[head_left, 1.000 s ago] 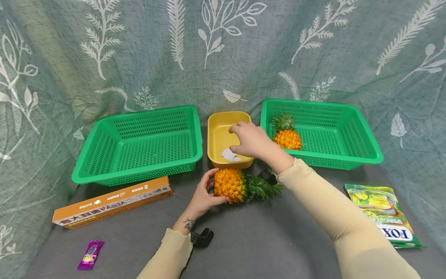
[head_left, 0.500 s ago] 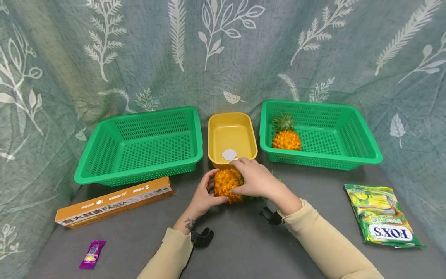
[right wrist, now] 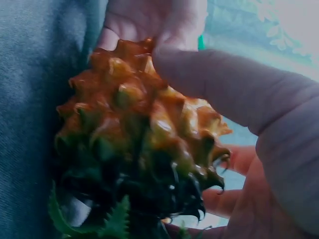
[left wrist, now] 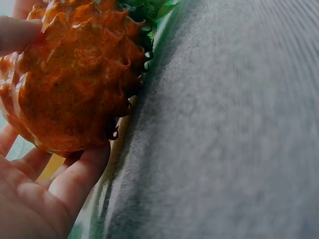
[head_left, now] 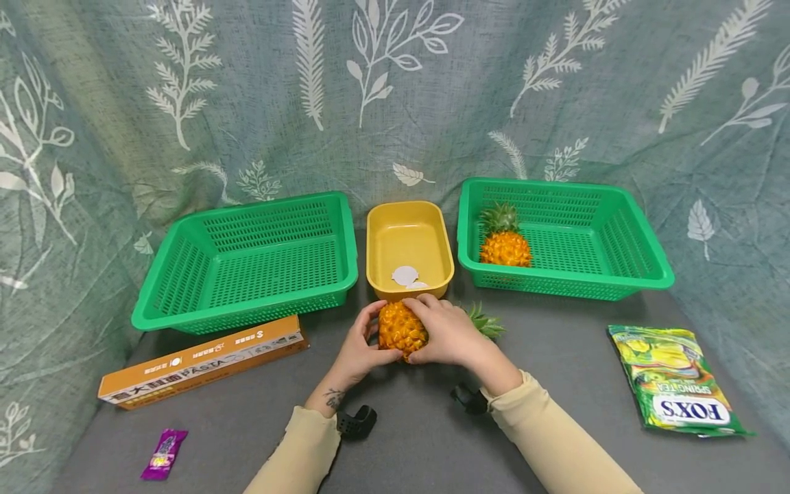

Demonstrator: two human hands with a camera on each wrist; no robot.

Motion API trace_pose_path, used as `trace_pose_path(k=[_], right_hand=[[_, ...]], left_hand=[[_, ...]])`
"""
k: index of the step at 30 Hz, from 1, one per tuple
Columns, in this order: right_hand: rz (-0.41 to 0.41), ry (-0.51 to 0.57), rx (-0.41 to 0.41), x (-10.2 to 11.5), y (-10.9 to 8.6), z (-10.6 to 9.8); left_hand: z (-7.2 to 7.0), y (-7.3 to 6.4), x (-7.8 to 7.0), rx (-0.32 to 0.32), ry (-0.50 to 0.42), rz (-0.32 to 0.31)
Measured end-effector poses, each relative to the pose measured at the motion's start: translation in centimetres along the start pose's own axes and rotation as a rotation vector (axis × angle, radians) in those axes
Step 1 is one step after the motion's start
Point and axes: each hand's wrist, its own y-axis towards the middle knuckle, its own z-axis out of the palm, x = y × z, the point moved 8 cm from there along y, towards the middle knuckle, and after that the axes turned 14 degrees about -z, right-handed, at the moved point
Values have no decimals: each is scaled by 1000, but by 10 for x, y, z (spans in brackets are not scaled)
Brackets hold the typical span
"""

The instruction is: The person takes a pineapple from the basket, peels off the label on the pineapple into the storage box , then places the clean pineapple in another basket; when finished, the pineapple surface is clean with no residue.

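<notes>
A small orange pineapple (head_left: 401, 329) lies on its side on the grey table, its green leaves (head_left: 485, 322) pointing right. My left hand (head_left: 360, 348) grips its base end, thumb at the near side and fingers at the far side. Over the leaf end, my right hand (head_left: 449, 331) holds the fruit and hides part of it. In the left wrist view the left fingertips touch the spiky skin of the pineapple (left wrist: 79, 74). The right wrist view has the right thumb lying along the pineapple (right wrist: 129, 119), with fingers round the far side.
Behind the hands stands a yellow tub (head_left: 410, 237) with white round pieces. Green baskets flank it: the left basket (head_left: 278, 264) and the right basket (head_left: 574, 240), which holds another pineapple (head_left: 506, 248). A pasta box (head_left: 204, 363), purple packet (head_left: 164, 454) and Fox's bag (head_left: 677, 381) lie around.
My right hand has come down from above the yellow tub onto the pineapple. The white pieces now lie in the tub uncovered. My left hand keeps its grip.
</notes>
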Motion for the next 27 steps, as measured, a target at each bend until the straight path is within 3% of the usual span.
trace_pose_path(k=[5, 7, 12, 18, 27], right_hand=[[21, -38, -14, 0, 1, 7], [29, -43, -20, -1, 1, 9], [41, -40, -47, -2, 0, 9], [42, -45, -58, -2, -2, 6], [32, -42, -57, -1, 0, 5]], left_hand=[[-3, -7, -1, 12, -18, -19], [-6, -12, -2, -12, -19, -31], [-20, -29, -6, -117, -55, -48], [-39, -47, -9, -251, -208, -51], [-53, -46, -13, -373, -380, -58]])
